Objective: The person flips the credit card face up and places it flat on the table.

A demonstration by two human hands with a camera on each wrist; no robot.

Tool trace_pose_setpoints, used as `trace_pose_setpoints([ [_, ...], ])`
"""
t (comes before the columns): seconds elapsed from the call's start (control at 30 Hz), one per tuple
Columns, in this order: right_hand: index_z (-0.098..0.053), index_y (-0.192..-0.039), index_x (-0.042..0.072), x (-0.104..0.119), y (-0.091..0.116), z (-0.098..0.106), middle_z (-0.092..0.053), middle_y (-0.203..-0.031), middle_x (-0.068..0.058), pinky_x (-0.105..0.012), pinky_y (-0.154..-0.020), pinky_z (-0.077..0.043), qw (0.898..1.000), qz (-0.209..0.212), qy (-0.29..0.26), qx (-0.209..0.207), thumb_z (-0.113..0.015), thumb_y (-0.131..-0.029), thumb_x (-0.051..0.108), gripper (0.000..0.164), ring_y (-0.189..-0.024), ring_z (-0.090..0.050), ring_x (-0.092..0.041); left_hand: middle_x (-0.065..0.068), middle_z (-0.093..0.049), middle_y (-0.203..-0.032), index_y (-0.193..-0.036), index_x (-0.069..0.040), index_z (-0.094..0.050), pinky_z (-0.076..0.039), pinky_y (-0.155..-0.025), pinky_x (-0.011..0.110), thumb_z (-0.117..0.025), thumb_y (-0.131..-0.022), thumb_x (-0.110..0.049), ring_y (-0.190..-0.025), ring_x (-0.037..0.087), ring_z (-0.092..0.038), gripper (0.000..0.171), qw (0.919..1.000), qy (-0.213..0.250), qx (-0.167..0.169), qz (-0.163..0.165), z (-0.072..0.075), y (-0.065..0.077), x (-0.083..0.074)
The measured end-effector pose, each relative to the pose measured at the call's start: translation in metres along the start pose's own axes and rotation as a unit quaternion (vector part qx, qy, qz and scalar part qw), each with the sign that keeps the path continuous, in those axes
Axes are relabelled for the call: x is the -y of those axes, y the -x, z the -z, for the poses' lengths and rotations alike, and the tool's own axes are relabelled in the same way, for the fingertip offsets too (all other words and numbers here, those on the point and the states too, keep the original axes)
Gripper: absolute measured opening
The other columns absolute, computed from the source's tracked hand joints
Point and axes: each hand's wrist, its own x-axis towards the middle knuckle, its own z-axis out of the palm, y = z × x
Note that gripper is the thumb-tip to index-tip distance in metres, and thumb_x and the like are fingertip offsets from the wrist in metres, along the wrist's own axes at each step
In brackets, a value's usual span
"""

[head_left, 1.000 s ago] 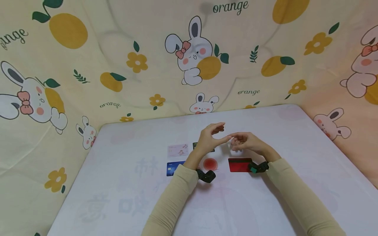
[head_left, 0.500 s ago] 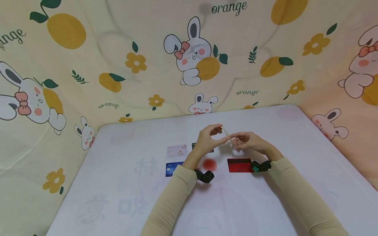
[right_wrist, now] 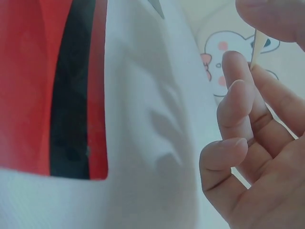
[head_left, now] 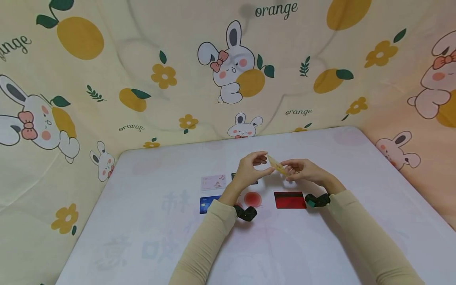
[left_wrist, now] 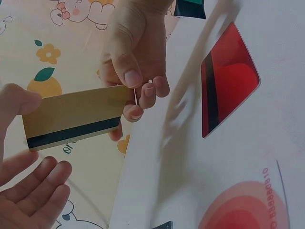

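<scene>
Between both hands, raised over the table, is a gold card (left_wrist: 71,114) with a black magnetic stripe. My left hand (head_left: 247,170) pinches one end, thumb on one edge and a fingertip on the opposite one; its other fingers are spread apart below the card in the left wrist view. At the other end, my right hand (head_left: 306,172) pinches the card between thumb and fingers. From the right wrist, only a thin pale edge of the card (right_wrist: 259,45) shows. Flat on the table, nearer than the right hand, lies a red card (head_left: 289,200) with a black stripe.
Left of the left wrist lie a pink patterned card (head_left: 213,182) and a blue card (head_left: 210,204), the blue one partly behind the sleeve. A dark card (head_left: 254,182) is partly hidden by the left hand. A white card with red circles (head_left: 253,199) lies between the arms.
The gold card has turned from edge-on, so its face now shows in the head view. My right hand has shifted slightly right; the left hand stays nearly in place.
</scene>
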Motion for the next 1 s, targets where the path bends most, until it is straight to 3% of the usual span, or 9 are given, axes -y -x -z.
trace_pose_setpoints([
  [0.23,-0.048,-0.136,-0.005,0.003,0.001,0.002,-0.06,-0.098,-0.007,-0.023,-0.078,-0.048,0.999,-0.004,0.047,-0.01,-0.073,-0.082,0.009,0.061,-0.084,-0.056,-0.008,0.028,-0.065,-0.111,-0.126,0.004,-0.057,-0.051,-0.096,0.047,-0.078,-0.078,-0.009,-0.102,0.035,-0.067,0.054,0.9998,0.007,0.014,0.011,0.001,0.0,0.001],
  [0.4,-0.048,-0.137,-0.003,0.007,0.002,0.004,-0.06,-0.098,-0.011,-0.025,-0.08,-0.046,0.998,-0.003,0.053,-0.013,-0.07,-0.083,0.006,0.059,-0.083,-0.057,-0.01,0.028,-0.065,-0.111,-0.127,0.004,-0.056,-0.052,-0.096,0.045,-0.078,-0.078,-0.01,-0.101,0.035,-0.067,0.056,0.9997,0.001,0.019,0.017,0.002,0.0,0.0],
  [0.53,-0.047,-0.138,-0.003,0.008,0.002,0.005,-0.06,-0.098,-0.011,-0.025,-0.079,-0.046,0.999,0.0,0.046,-0.014,-0.07,-0.083,0.005,0.06,-0.082,-0.056,-0.009,0.026,-0.066,-0.111,-0.127,0.001,-0.057,-0.053,-0.095,0.041,-0.078,-0.078,-0.012,-0.101,0.033,-0.066,0.055,0.9994,-0.008,0.021,0.025,0.003,0.0,0.0],
  [0.83,-0.046,-0.139,-0.001,0.005,0.004,0.009,-0.06,-0.099,-0.009,-0.023,-0.078,-0.046,0.998,-0.008,0.048,-0.025,-0.071,-0.083,0.007,0.062,-0.085,-0.055,-0.008,0.028,-0.065,-0.109,-0.126,-0.001,-0.057,-0.051,-0.095,0.048,-0.079,-0.078,-0.013,-0.101,0.042,-0.065,0.055,0.9984,-0.003,0.035,0.044,0.003,0.001,0.004],
  [1.0,-0.046,-0.14,0.0,0.003,0.005,0.011,-0.061,-0.096,-0.002,-0.022,-0.079,-0.046,0.998,-0.015,0.055,-0.032,-0.072,-0.083,0.011,0.063,-0.087,-0.055,-0.008,0.026,-0.066,-0.106,-0.128,-0.002,-0.056,-0.052,-0.093,0.048,-0.078,-0.078,-0.014,-0.1,0.039,-0.065,0.055,0.9975,-0.022,0.043,0.051,0.003,0.002,0.008],
])
